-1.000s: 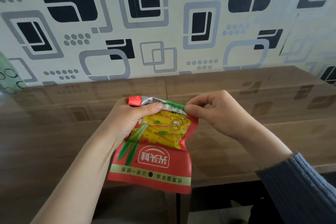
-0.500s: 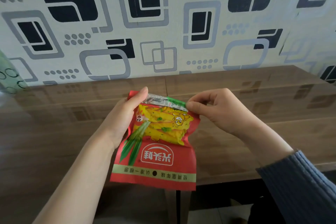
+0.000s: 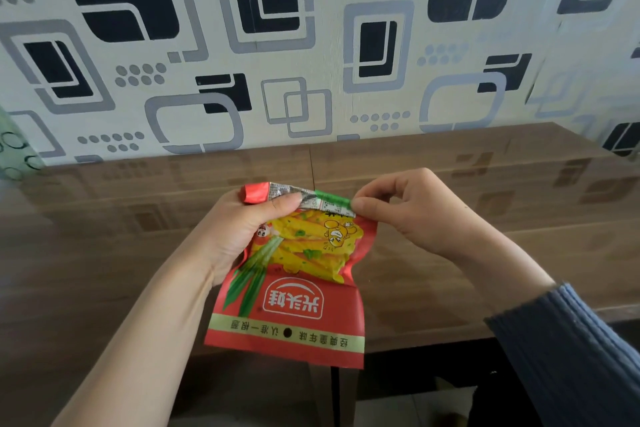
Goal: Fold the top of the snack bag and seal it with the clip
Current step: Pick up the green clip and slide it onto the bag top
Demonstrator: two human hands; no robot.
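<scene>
Nearest, the bottom edge of the snack bag (image 3: 294,288) hangs free beyond the near edge of the table (image 3: 104,253), its print upside down to the viewer. The bag is held up in the air between both hands, not resting on the wood.

Farther up, the left hand (image 3: 239,236) wraps the bag's left side, its thumb pressed down on the folded strip (image 3: 301,199) near the left end. The right hand (image 3: 412,215), with a blue sleeve (image 3: 571,350) behind it, pinches the strip's right end between thumb and forefinger; the other fingers are curled clear of it.

The strip is the bag's top, turned over toward the viewer. Its long axis runs left to right, tilting slightly down to the right, and it spans the gap between the two grips. Each hand sits at its own end, so the middle of the strip is bare; that is probably where a clip would go on.

No clip shows anywhere in view. One hand will likely have to let go to fetch it, and the fold could spring open then.

Beyond the hands the table lies bare up to the patterned wall (image 3: 311,45), so there is free room ahead and to both sides.
</scene>
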